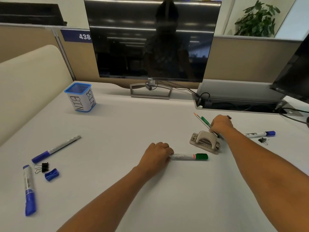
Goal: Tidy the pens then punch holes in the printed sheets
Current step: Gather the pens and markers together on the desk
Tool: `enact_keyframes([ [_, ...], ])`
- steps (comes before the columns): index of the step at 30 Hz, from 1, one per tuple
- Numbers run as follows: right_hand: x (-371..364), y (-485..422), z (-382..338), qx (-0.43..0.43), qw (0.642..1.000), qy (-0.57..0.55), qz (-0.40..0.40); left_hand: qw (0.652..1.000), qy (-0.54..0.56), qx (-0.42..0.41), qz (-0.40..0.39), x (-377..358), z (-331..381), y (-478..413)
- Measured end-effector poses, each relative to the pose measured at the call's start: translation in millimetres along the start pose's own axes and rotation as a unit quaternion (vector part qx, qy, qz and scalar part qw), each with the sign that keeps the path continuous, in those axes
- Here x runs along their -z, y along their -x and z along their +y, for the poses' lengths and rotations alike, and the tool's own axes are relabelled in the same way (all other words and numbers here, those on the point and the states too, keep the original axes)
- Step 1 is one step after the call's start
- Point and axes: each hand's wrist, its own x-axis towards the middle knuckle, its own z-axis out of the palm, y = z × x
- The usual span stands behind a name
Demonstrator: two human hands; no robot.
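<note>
From where I stand, on the pale grey desk point(117, 131) the left hand point(157, 153) curls its fingers round the white end of a thick green-capped marker point(189, 156) lying flat, while the right hand point(220, 125) grips a thin pencil point(199, 118) and a green pen point(205, 121) together, just beside the beige metal hole punch point(204, 141). The blue mesh pot labelled BIN point(81, 97) stands well apart at the back left, only its own mesh showing through the open top. The open grey cable trough point(234, 92) behind the right hand holds black cables.
</note>
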Motion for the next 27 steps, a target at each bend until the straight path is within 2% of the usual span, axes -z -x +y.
enact_keyframes([
  [3, 1, -2, -19, 0.03, 0.999, 0.011, 0.002, 0.999, -0.009, 0.046, 0.009, 12, -39, 23],
  [9, -4, 1, -78, 0.112, 0.993, 0.022, -0.032, 0.981, -0.035, 0.188, 0.029, 38, -100, 67],
  [17, -35, 54, -170, 0.235, 0.968, -0.029, -0.088, 0.913, -0.025, 0.401, 0.076, 49, -128, 122],
  [21, -62, 105, -203, 0.289, 0.944, -0.09, -0.13, 0.887, -0.054, 0.451, 0.075, 53, -129, 140],
  [27, -96, 183, -244, 0.331, 0.911, -0.166, -0.181, 0.87, -0.129, 0.468, 0.089, 51, -122, 170],
])
